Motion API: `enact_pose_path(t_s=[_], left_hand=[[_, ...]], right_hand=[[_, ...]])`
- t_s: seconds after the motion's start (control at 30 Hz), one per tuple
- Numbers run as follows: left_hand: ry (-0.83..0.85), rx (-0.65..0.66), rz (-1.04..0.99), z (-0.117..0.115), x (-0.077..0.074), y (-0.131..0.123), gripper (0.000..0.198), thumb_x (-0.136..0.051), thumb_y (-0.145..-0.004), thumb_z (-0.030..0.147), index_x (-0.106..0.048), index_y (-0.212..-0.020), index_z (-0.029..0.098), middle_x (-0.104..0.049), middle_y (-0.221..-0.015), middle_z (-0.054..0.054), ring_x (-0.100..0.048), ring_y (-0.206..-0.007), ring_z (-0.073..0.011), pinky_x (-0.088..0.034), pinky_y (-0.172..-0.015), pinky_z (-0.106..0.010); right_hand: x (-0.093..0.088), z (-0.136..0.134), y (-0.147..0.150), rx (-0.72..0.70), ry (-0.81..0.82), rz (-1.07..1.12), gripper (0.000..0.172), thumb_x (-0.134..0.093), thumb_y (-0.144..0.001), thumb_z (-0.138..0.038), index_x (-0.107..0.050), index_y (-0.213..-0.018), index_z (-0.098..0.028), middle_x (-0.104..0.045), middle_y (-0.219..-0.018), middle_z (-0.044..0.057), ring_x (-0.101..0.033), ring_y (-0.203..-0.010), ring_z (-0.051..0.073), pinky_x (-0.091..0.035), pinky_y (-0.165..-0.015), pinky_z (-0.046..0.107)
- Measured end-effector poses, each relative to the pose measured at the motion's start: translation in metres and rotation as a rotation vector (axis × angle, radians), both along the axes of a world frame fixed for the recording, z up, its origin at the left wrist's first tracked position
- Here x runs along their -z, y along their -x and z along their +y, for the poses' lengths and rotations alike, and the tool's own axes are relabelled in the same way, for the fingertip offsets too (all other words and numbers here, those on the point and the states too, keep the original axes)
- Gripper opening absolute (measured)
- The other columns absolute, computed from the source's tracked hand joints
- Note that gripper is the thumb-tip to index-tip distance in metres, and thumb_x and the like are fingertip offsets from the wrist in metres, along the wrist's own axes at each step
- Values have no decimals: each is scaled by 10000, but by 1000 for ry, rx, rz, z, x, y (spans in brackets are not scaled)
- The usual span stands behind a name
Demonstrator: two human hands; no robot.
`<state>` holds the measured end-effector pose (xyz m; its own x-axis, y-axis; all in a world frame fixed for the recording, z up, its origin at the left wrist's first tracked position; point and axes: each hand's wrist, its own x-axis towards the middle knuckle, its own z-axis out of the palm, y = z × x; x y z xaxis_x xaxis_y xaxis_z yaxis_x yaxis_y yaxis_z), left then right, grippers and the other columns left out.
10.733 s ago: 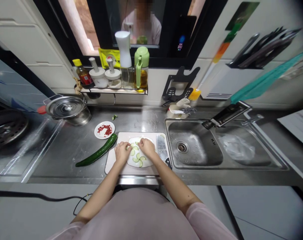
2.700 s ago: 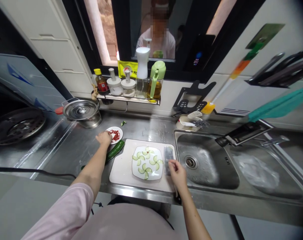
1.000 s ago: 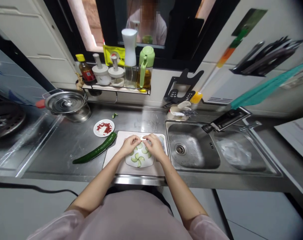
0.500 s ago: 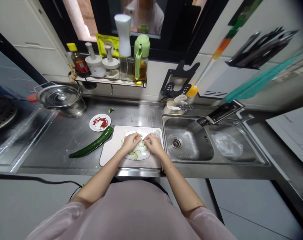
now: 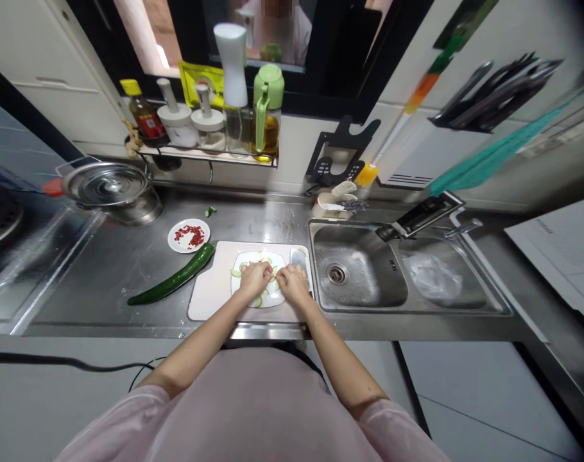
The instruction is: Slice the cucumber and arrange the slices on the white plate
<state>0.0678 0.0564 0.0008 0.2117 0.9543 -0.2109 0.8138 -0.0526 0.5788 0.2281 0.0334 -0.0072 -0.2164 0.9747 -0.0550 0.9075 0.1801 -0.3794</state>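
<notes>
A white plate (image 5: 235,296) lies on the pale cutting board (image 5: 209,295), with thin cucumber slices (image 5: 258,300) spread around it. Over its right half, my left hand (image 5: 256,277) is closed, thumb and fingertips pinched at a cucumber slice. Facing it at the plate's right edge, my right hand (image 5: 293,282) is also pinched, its fingertips at the pale green slices; the fingers partly hide what they hold. Behind my right hand, a wide knife blade (image 5: 299,258) rests on the board. Left of the board lies a long whole cucumber (image 5: 172,282).
A small white plate (image 5: 171,245) with chopped red bits sits behind the cucumber, near green cucumber ends (image 5: 210,211). A lidded steel pot (image 5: 138,208) stands at the left. The sink (image 5: 364,273) adjoins the board on the right. Bottles line the rack (image 5: 210,155) above.
My right hand has drawn slightly back and down toward the plate's right edge, and my left hand has turned lower over the plate. The whole view has shifted slightly.
</notes>
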Motion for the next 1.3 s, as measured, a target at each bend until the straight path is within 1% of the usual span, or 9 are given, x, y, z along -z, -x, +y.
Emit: enact_pose_path(t_s=[0.27, 0.47, 0.63, 0.8, 1.0, 1.13, 1.3], left_hand=[[1, 21, 46, 3, 3, -8, 123, -567, -814, 252, -662, -891, 231, -717, -909, -62, -602, -987, -264, -323, -875, -388], [8, 34, 67, 4, 5, -11, 103, -580, -821, 265, -659, -876, 226, -710, -920, -62, -597, -1003, -268, -318, -887, -391], [8, 35, 59, 3, 7, -10, 105, -580, -832, 280, -656, -882, 228, -710, -918, -66, -601, -1003, -265, -315, -895, -395], [1, 32, 65, 3, 6, -11, 108, -559, -832, 254, -654, -874, 224, -712, -919, -63, -607, -991, -265, -320, -882, -397], [17, 23, 78, 3, 4, -12, 119, -559, -827, 266, -658, -875, 221, -713, -914, -60, -604, -991, -258, -322, -888, -390], [16, -5, 51, 3, 5, -11, 123, -553, -817, 248, -661, -873, 230, -718, -902, -41, -604, -992, -252, -325, -883, -389], [12, -69, -15, 4, -2, -2, 136, -563, -818, 289, -674, -878, 239, -715, -852, -16, -620, -912, -222, -330, -901, -389]], right_hand=[[4, 1, 2, -16, -4, -41, 207, -475, -950, -311, -656, -911, -219, -569, -961, 64, -422, -951, 227, -299, -809, 338], [5, 2, 1, -4, -5, -42, 156, -515, -921, -292, -654, -910, -223, -570, -962, 65, -426, -970, 235, -303, -822, 340], [4, 3, 0, 29, -5, -21, 162, -520, -917, -311, -653, -907, -218, -573, -951, 58, -430, -942, 224, -300, -804, 332], [1, 5, -1, 47, -4, -29, 151, -527, -911, -292, -655, -886, -215, -582, -934, 54, -433, -941, 222, -297, -790, 324], [6, 6, 0, 48, -6, -32, 138, -540, -901, -290, -655, -872, -219, -587, -933, 52, -434, -947, 224, -305, -794, 319], [7, 7, -3, 63, -31, 40, 139, -540, -892, -288, -652, -845, -220, -593, -901, 50, -448, -915, 221, -322, -783, 313], [2, 9, -14, 135, -136, 252, 162, -510, -875, -270, -645, -808, -209, -617, -845, 45, -484, -850, 202, -358, -785, 299]])
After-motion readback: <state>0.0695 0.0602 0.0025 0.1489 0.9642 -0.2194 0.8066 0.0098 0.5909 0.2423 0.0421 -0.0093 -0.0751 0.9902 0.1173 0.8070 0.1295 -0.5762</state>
